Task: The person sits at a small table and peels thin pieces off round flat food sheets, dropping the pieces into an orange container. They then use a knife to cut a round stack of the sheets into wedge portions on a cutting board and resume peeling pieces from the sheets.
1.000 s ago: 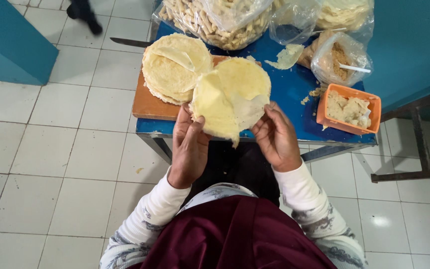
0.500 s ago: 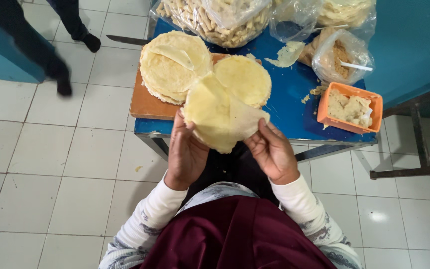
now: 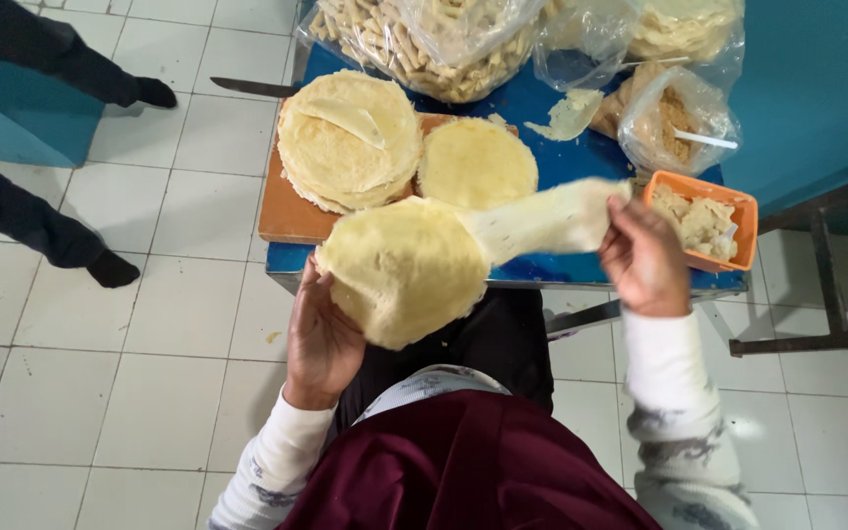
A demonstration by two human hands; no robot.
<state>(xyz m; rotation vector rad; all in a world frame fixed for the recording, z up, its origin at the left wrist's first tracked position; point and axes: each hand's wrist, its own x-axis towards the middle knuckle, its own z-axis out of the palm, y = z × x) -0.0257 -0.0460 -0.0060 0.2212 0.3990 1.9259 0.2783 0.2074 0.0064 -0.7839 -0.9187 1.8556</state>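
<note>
Head view: we hold a stack of thin yellow wrappers (image 3: 399,270) on our left hand (image 3: 321,339), fingers cupped beneath it. Half a second ago both hands met at the stack; now our right hand (image 3: 645,257) has swung out to three o'clock, fingers pinched on one sheet (image 3: 547,221) that stretches off the top, almost free. On the blue table (image 3: 552,108), at twelve o'clock, a single round (image 3: 476,162) lies on the board (image 3: 287,211) beside a larger pile (image 3: 348,137). An orange tub (image 3: 704,221) sits just past our right hand.
</note>
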